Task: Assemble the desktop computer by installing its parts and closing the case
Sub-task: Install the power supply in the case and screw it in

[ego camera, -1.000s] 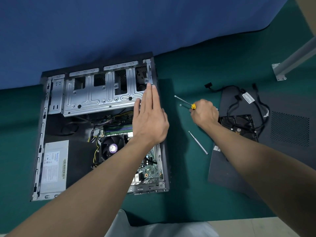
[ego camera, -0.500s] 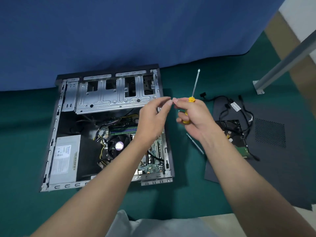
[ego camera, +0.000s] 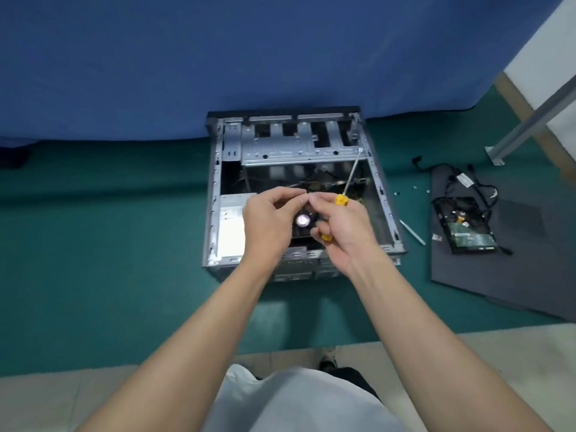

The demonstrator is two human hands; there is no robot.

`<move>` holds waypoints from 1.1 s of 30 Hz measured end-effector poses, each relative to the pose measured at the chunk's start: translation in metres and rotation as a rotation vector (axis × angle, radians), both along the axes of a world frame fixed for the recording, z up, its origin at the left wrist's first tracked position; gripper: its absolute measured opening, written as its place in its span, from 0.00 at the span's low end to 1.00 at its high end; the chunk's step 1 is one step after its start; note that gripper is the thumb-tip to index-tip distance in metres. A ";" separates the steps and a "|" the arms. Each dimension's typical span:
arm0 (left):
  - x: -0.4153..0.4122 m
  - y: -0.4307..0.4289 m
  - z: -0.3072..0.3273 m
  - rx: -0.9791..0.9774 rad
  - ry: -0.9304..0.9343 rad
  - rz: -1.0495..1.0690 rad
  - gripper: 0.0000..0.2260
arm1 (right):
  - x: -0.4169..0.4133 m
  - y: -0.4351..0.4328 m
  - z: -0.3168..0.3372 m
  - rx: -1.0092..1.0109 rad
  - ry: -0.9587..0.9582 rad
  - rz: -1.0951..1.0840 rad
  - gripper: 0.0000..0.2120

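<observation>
No text can be read here. The white label (ego camera: pixel 230 213) on the power supply (ego camera: pixel 231 240) carries print that is too small and blurred to make out. The same goes for the white cable tag (ego camera: pixel 464 180) and for the top of the hard drive (ego camera: pixel 467 235).

1 wide-angle view, worn on the head, looks forward and steeply down along both forearms (ego camera: pixel 199 322); the computer case (ego camera: pixel 280 151) sits centre and near, with the blue backdrop (ego camera: pixel 218 57) beyond it.
</observation>
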State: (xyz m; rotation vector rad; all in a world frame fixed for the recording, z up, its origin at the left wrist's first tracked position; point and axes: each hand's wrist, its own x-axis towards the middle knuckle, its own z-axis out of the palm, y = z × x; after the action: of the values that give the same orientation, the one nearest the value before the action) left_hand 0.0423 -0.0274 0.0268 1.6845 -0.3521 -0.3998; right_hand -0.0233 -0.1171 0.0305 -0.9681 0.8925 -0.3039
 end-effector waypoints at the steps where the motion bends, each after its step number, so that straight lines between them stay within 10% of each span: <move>1: 0.001 0.014 -0.001 0.003 0.014 0.001 0.05 | 0.001 0.017 -0.002 -0.067 0.013 -0.012 0.04; 17: -0.029 0.143 -0.073 -0.051 0.437 0.254 0.13 | -0.015 0.152 -0.082 -1.193 0.251 0.258 0.07; 33: 0.002 0.151 -0.177 -0.071 0.932 0.424 0.08 | 0.012 0.167 -0.192 -1.406 0.297 0.356 0.04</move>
State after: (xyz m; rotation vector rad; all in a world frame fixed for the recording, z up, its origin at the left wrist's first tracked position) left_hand 0.0447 0.1232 -0.1504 1.2869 0.6553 -0.7785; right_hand -0.0115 0.0495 -0.1611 -2.4885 0.6726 -0.4916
